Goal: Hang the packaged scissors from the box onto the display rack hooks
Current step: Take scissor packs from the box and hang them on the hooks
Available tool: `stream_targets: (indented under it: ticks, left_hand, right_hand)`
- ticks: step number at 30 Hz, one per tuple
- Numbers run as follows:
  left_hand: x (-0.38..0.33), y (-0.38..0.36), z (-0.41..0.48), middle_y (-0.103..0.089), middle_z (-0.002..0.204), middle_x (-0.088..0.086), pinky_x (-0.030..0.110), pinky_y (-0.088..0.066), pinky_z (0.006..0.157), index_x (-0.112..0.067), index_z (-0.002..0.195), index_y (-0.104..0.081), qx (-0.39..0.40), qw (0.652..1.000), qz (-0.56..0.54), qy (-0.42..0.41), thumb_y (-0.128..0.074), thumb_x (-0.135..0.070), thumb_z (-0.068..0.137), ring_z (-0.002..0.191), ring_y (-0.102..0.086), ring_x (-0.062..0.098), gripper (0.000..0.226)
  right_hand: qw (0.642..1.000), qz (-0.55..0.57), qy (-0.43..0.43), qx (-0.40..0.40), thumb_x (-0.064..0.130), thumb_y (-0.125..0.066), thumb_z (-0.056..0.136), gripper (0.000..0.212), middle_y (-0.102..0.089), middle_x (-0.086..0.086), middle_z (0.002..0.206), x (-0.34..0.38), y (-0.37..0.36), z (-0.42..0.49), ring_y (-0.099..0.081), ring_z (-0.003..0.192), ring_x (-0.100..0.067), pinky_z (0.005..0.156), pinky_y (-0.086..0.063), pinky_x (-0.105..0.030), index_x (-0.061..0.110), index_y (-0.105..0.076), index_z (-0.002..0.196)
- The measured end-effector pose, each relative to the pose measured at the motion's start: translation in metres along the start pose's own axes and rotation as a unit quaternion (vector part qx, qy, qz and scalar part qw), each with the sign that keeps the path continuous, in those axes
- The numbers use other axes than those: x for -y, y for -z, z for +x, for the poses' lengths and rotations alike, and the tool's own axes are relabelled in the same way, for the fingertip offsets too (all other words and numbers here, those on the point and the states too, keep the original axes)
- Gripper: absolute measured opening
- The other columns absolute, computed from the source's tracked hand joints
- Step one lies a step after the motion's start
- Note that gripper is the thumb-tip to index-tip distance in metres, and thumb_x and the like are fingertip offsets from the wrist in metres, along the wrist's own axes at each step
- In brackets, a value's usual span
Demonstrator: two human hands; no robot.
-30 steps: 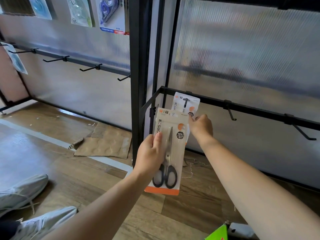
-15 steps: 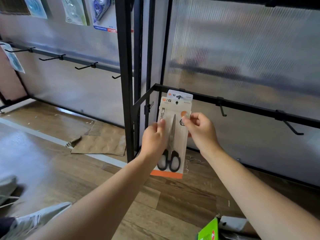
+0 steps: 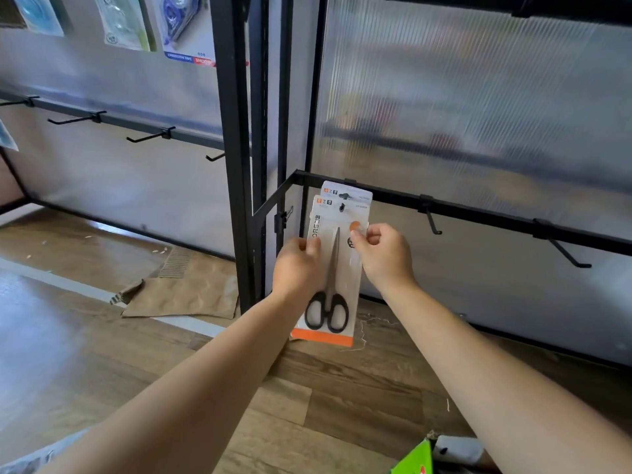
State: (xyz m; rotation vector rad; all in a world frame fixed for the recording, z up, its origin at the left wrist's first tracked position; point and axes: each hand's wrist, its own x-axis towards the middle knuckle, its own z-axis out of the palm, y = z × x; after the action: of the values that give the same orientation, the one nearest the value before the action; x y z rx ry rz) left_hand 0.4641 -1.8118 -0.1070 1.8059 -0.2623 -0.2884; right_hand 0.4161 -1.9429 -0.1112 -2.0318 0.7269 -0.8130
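A packaged pair of scissors (image 3: 333, 268), white card with an orange base and black handles, is held upright against the lower black rack bar (image 3: 478, 213). My left hand (image 3: 295, 268) pinches its left edge and my right hand (image 3: 384, 254) pinches its right edge. Its hang hole sits at a hook tip (image 3: 342, 207). A second scissors pack (image 3: 352, 191) hangs right behind it on the same hook. Two bare hooks (image 3: 431, 220) (image 3: 564, 249) stick out further right along the bar.
A black rack upright (image 3: 232, 148) stands just left of the packs. The left panel carries several bare hooks (image 3: 147, 136) and hung tape packs (image 3: 184, 29) above. Flattened cardboard (image 3: 184, 289) lies on the wood floor. A green box corner (image 3: 413, 460) shows at bottom right.
Both hands have carried the front pack up and toward the bar, over the pack that hangs there. My right hand shifted from the hanging pack to the front pack's right edge.
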Motion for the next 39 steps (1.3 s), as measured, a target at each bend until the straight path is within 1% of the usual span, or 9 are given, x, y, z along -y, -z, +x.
stream_targets:
  ticks: [5,8,11,14,17,22,28,33,39]
  left_hand:
    - [-0.004,0.0,0.02,-0.056,0.113,-0.001,0.027,-0.045,0.077,-0.021,0.137,-0.044,0.07,0.993,0.077,-0.046,-0.042,-0.017,0.102,0.093,-0.055,0.016,0.035]
    - [-0.012,-0.003,0.029,-0.044,0.145,0.005,0.024,-0.042,0.079,-0.02,0.149,-0.032,0.129,0.974,0.165,-0.083,-0.04,-0.012,0.1,0.109,-0.053,0.018,0.05]
    - [-0.019,-0.005,0.038,-0.031,0.157,0.006,0.038,-0.046,0.094,-0.023,0.157,-0.01,0.15,0.964,0.208,-0.076,-0.04,-0.011,0.098,0.127,-0.051,0.029,0.068]
    - [-0.017,-0.005,0.044,-0.026,0.16,0.004,0.041,-0.051,0.091,-0.027,0.158,-0.005,0.165,0.957,0.227,-0.078,-0.044,-0.009,0.097,0.125,-0.053,0.036,0.075]
    - [-0.007,-0.003,0.044,-0.031,0.156,0.0,0.021,-0.045,0.062,-0.029,0.155,-0.016,0.177,0.953,0.222,-0.108,-0.049,-0.007,0.093,0.11,-0.054,0.021,0.073]
    - [0.012,-0.009,0.016,-0.045,0.138,0.008,0.042,-0.047,0.094,-0.018,0.14,-0.037,0.186,0.915,0.354,-0.052,-0.05,-0.027,0.094,0.119,-0.051,0.031,0.049]
    - [0.016,-0.05,-0.061,-0.04,0.146,0.013,0.035,-0.04,0.095,-0.011,0.143,-0.034,0.28,0.836,0.462,-0.096,-0.052,-0.03,0.094,0.13,-0.045,0.033,0.055]
    - [0.013,-0.113,-0.132,-0.037,0.152,0.012,0.031,-0.034,0.108,-0.017,0.152,-0.028,0.369,0.794,0.458,-0.151,-0.053,-0.033,0.094,0.139,-0.039,0.027,0.065]
    - [0.003,-0.18,-0.198,-0.042,0.147,0.01,0.035,-0.041,0.097,-0.013,0.146,-0.036,0.421,0.741,0.48,-0.206,-0.049,-0.033,0.097,0.13,-0.046,0.029,0.054]
  right_hand:
    - [0.998,-0.054,0.004,-0.02,0.037,-0.06,0.095,0.029,-0.067,-0.003,0.087,-0.002,-0.005,0.016,-0.06,0.082,-0.022,0.067,-0.043,-0.03,0.009,-0.06,0.09]
    - [0.994,-0.105,0.0,-0.036,0.04,-0.056,0.096,0.033,-0.066,-0.006,0.091,0.002,-0.01,0.03,-0.059,0.084,-0.026,0.071,-0.045,-0.034,0.007,-0.059,0.097]
    - [0.993,-0.115,-0.023,-0.029,0.04,-0.057,0.096,0.034,-0.065,-0.008,0.091,0.003,-0.015,0.04,-0.059,0.083,-0.028,0.068,-0.043,-0.034,0.006,-0.055,0.097]
    - [0.992,-0.106,-0.064,-0.004,0.042,-0.06,0.094,0.034,-0.062,-0.006,0.095,0.0,-0.015,0.045,-0.056,0.082,-0.026,0.065,-0.037,-0.031,0.009,-0.052,0.096]
    - [0.99,-0.116,-0.071,0.023,0.046,-0.06,0.094,0.041,-0.059,-0.003,0.101,-0.001,-0.006,0.04,-0.056,0.088,-0.023,0.069,-0.037,-0.029,0.008,-0.053,0.11]
    - [0.961,-0.242,-0.034,0.129,0.05,-0.049,0.098,0.047,-0.06,-0.005,0.124,-0.018,0.023,-0.009,-0.057,0.106,-0.024,0.083,-0.045,-0.033,0.013,-0.049,0.127]
    - [0.909,-0.368,0.012,0.195,0.047,-0.046,0.1,0.044,-0.056,-0.003,0.132,-0.056,0.106,-0.094,-0.053,0.118,-0.024,0.075,-0.03,-0.03,0.021,-0.045,0.135]
    - [0.893,-0.396,-0.02,0.211,0.048,-0.048,0.098,0.044,-0.056,-0.001,0.133,-0.101,0.188,-0.139,-0.054,0.122,-0.024,0.095,-0.045,-0.037,0.023,-0.049,0.133]
    - [0.871,-0.429,-0.033,0.238,0.047,-0.04,0.102,0.035,-0.055,0.006,0.121,-0.135,0.269,-0.183,-0.055,0.111,-0.019,0.075,-0.036,-0.033,0.025,-0.05,0.127]
